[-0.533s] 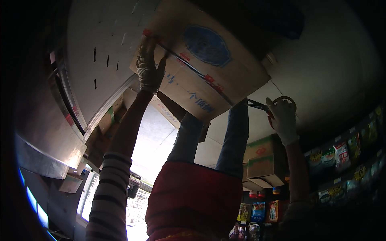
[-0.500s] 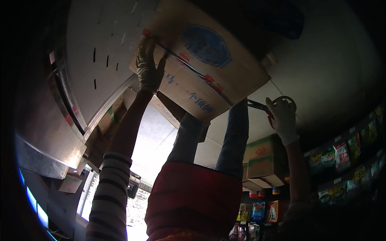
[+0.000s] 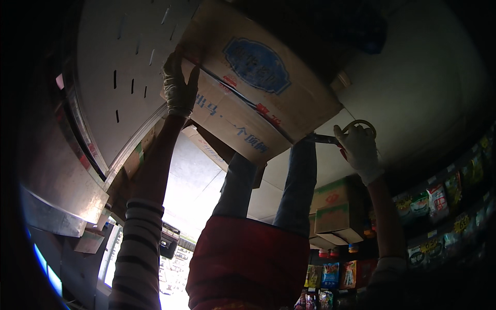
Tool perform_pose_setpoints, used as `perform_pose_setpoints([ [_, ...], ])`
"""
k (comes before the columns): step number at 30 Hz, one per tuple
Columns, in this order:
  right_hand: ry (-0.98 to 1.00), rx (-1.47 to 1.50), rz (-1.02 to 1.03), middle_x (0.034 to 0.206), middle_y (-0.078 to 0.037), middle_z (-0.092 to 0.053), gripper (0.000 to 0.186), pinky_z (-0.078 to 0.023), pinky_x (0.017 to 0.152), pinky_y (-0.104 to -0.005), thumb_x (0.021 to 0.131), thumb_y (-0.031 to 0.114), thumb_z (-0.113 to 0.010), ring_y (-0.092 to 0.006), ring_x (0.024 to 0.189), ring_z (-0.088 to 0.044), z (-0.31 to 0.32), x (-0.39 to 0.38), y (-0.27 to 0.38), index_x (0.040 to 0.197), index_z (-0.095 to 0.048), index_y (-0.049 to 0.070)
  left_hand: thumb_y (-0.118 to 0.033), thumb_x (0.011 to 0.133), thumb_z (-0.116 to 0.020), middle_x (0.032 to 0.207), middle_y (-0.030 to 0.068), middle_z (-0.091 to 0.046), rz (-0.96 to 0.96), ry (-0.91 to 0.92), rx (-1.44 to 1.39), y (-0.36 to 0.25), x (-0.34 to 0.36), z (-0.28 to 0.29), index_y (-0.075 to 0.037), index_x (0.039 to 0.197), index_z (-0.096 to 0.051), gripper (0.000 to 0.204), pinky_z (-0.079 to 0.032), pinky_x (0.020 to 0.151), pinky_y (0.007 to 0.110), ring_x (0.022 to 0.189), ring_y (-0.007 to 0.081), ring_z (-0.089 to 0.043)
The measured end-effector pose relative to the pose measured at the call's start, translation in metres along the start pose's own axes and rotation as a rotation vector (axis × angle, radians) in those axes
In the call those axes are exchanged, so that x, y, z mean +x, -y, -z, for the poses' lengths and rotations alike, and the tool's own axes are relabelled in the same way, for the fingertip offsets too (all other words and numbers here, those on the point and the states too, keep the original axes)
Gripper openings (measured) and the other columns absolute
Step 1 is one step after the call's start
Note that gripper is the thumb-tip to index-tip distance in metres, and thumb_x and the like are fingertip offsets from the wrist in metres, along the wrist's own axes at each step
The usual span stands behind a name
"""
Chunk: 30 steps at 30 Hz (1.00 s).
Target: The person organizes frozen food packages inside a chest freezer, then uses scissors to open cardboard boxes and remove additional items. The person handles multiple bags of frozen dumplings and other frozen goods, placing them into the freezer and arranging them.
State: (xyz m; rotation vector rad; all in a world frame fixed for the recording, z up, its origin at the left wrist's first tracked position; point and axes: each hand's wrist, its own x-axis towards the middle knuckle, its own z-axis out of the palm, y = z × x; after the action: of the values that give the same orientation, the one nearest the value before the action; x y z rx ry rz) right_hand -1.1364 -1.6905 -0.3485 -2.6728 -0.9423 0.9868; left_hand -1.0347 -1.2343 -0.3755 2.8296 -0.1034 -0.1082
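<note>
A brown cardboard box [image 3: 305,106] with a blue oval label stands tilted in front of my legs; a dark seam line runs across its printed side. My left hand [image 3: 180,89], in a pale glove, lies against the box's left edge, fingers stretched and thumb apart. My gloved right hand [image 3: 359,151] is closed round scissors [image 3: 324,139] with dark blades and a bit of red at the handle. The blades point left to the box's right corner. A tan ring [image 3: 371,125] shows at the same hand; whether it is a tape roll I cannot tell.
A metal panel with slots [image 3: 129,62] rises at the left. More cartons [image 3: 338,222] are stacked to the right of my legs. Racks of packaged goods [image 3: 439,201] line the dark right side. Bright light falls on the floor [image 3: 191,181] at my left leg.
The view has shifted slightly. The scissors have moved left, their blades now nearer the box's right corner and closer together. My left hand stays at the box's edge.
</note>
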Motion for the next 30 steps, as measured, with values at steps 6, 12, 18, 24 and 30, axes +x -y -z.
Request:
perform_pose_setpoints([
  [6, 0.101, 0.068, -0.017, 0.092, -0.012, -0.060, 0.043, -0.044, 0.071, -0.0443, 0.086, 0.016, -0.059, -0.0272, 0.082, -0.059, -0.003, 0.001, 0.001, 0.129, -0.052, 0.011, -0.023, 0.088, -0.063, 0.134, 0.0193, -0.041, 0.063, -0.025, 0.006, 0.001, 0.000, -0.004, -0.006, 0.143, -0.035, 0.064, -0.034, 0.106, 0.042, 0.126, 0.0333, -0.040],
  [12, 0.096, -0.049, 0.002, 0.088, -0.009, -0.058, 0.044, -0.047, 0.069, -0.0399, 0.085, 0.014, -0.061, -0.0222, 0.079, -0.059, 0.001, 0.004, 0.000, 0.128, -0.051, 0.011, -0.024, 0.089, -0.063, 0.131, 0.0187, -0.043, 0.096, -0.029, -0.081, 0.002, 0.004, 0.001, -0.005, 0.140, -0.039, 0.059, -0.037, 0.103, 0.041, 0.122, 0.0325, -0.043],
  [18, 0.010, -0.123, 0.116, 0.084, -0.006, -0.056, 0.041, -0.047, 0.069, -0.0358, 0.084, 0.012, -0.062, -0.0188, 0.076, -0.058, 0.005, 0.017, 0.022, 0.123, -0.052, 0.009, -0.024, 0.089, -0.063, 0.122, 0.0171, -0.049, 0.139, -0.093, -0.111, 0.006, 0.004, 0.001, -0.004, 0.135, -0.045, 0.053, -0.043, 0.096, 0.042, 0.112, 0.0312, -0.051],
  [24, 0.033, -0.138, 0.161, 0.087, -0.005, -0.054, 0.036, -0.049, 0.069, -0.0313, 0.085, 0.009, -0.061, -0.0161, 0.080, -0.057, -0.007, 0.029, 0.033, 0.120, -0.053, 0.007, -0.024, 0.089, -0.063, 0.113, 0.0141, -0.053, 0.184, -0.107, -0.048, 0.017, 0.010, 0.002, -0.005, 0.127, -0.055, 0.043, -0.044, 0.093, 0.038, 0.106, 0.0260, -0.054],
  [30, -0.262, -0.035, 0.258, 0.083, -0.007, -0.056, 0.029, -0.051, 0.062, -0.0338, 0.086, 0.010, -0.060, -0.0183, 0.073, -0.059, -0.010, 0.038, 0.022, 0.115, -0.055, 0.007, -0.023, 0.085, -0.067, 0.100, 0.0131, -0.057, 0.145, -0.144, 0.032, 0.018, 0.016, -0.002, -0.005, 0.108, -0.061, 0.030, -0.045, 0.083, 0.041, 0.094, 0.0292, -0.055],
])
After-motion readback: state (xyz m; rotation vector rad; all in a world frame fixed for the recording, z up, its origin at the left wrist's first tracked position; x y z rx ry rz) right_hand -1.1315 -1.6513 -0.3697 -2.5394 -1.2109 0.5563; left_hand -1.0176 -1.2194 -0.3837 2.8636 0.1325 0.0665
